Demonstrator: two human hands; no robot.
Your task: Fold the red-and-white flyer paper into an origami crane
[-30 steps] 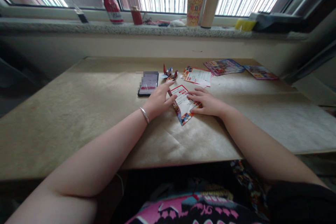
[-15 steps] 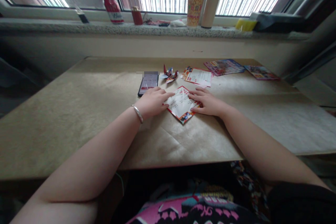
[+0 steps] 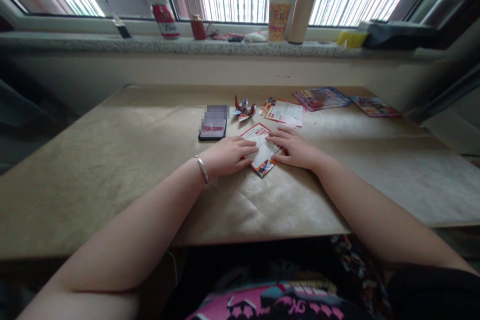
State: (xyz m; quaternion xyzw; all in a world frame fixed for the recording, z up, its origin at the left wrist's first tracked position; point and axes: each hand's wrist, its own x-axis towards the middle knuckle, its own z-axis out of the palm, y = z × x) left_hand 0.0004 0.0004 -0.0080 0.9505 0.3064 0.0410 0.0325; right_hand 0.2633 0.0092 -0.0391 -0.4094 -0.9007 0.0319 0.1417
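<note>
A square of printed paper (image 3: 267, 152), white with red and orange edges, lies on the table with one corner toward me. My left hand (image 3: 232, 155) rests flat over its left side, fingers stretched across the paper. On its right side lies my right hand (image 3: 294, 147), fingers extended and spread. Part of the paper is hidden under both hands. Just beyond my left hand is a phone (image 3: 213, 124) with its screen up. A small folded paper crane (image 3: 244, 111) in red, white and blue stands behind the square.
Another printed sheet (image 3: 287, 112) lies behind my right hand, with colourful leaflets (image 3: 321, 98) farther back and one more leaflet (image 3: 375, 105) at right. On the stone windowsill (image 3: 225, 47) stand a red-and-white can (image 3: 165, 22), a patterned cup (image 3: 279, 19) and a cardboard tube (image 3: 304, 5).
My left hand has slid right and slightly toward me, onto the paper's left side, uncovering the phone's lower edge. My right hand has barely moved. The view has shifted slightly.
</note>
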